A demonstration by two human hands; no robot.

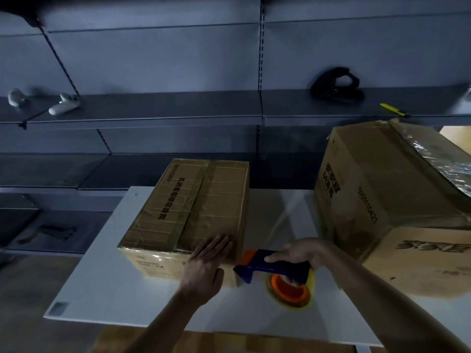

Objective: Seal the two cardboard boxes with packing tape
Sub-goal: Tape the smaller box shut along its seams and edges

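A small cardboard box (193,200) lies on the white table (114,289), its top covered with clear tape. My left hand (207,263) lies flat with straight fingers on the box's near right corner. My right hand (298,253) grips the blue handle of a tape dispenser (270,267) with an orange core and a yellowish tape roll (290,291). The dispenser's head sits at the box's near right edge. A larger cardboard box (387,200) stands to the right, with crinkled shiny tape along its top right.
Dark grey shelving runs behind the table. On the shelf lie a yellow utility knife (393,110), a black object (336,84) and two white controllers (63,104). More cardboard shows under the table's near edge (229,342).
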